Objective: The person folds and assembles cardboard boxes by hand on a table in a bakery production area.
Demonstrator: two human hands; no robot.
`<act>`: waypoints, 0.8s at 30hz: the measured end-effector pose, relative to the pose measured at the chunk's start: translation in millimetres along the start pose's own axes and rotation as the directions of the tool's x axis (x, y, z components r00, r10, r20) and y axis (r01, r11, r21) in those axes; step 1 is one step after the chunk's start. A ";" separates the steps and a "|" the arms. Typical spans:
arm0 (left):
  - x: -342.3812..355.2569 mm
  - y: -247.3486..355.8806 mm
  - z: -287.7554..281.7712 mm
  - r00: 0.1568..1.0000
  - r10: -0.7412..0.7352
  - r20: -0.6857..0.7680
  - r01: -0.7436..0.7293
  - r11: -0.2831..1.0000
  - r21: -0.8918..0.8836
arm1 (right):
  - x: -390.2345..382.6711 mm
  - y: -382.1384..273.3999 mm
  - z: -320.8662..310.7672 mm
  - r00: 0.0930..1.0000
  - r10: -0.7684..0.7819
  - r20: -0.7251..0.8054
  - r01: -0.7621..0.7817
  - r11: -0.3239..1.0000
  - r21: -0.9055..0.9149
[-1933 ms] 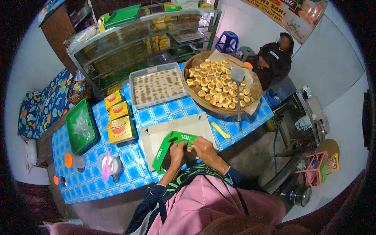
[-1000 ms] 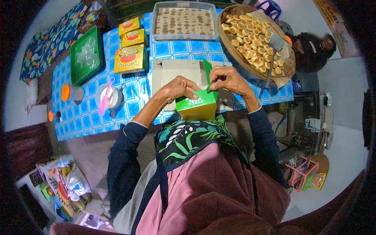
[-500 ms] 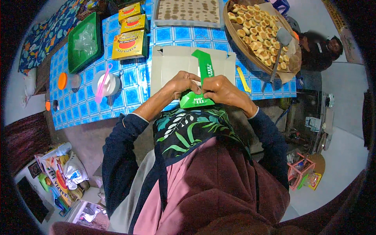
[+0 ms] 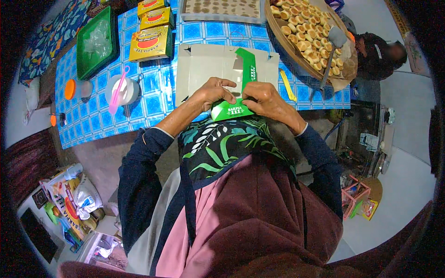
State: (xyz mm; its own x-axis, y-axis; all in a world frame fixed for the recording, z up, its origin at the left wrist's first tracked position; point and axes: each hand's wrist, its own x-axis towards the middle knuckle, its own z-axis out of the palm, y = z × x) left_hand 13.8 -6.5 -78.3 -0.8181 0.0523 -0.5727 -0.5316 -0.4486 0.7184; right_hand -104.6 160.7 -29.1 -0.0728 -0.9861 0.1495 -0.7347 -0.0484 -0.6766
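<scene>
Hands at the table edge, your left hand (image 4: 211, 92) and right hand (image 4: 262, 97) both pinching the green box (image 4: 232, 110), flat card (image 4: 204, 65) just behind it.

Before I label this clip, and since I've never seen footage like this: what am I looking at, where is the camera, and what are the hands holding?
There is no machine here: a person wears a wide-angle camera on the head, looking down, so edges bend. Their left hand and right hand fold a green and grey cardboard box at the near edge of a table with a blue checked cloth. On the table lie yellow boxes, a green tray, a white cup, a metal tray of cakes and a round basket of pastries. Another person sits beyond it.
</scene>
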 end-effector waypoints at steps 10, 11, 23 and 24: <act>4.1 -11.1 -3.0 0.999 -0.013 -0.033 0.011 0.997 -0.071 | 2.3 -9.1 14.2 0.989 -0.139 -0.052 0.137 0.989 -0.048; 2.9 -9.4 -0.5 0.999 -0.013 -0.031 0.011 0.997 -0.070 | 3.6 -9.6 14.2 0.984 -0.160 -0.075 0.158 0.987 -0.041; 5.7 -18.2 -10.3 1.000 -0.016 0.025 0.015 0.999 0.037 | 12.2 -14.4 11.1 0.970 -0.216 0.116 0.223 0.973 -0.056; 3.7 -13.4 -9.0 0.999 -0.018 0.039 0.017 1.000 0.024 | 11.9 -15.4 9.5 0.969 -0.223 0.111 0.229 0.973 -0.043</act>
State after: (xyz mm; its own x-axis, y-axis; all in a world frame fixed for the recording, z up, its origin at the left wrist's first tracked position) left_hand 19.9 -8.3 -93.6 -0.8163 0.0949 -0.5698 -0.5506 -0.4260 0.7179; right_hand -87.7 148.1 -23.7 0.1678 -0.9619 0.2157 -0.7605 -0.2655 -0.5926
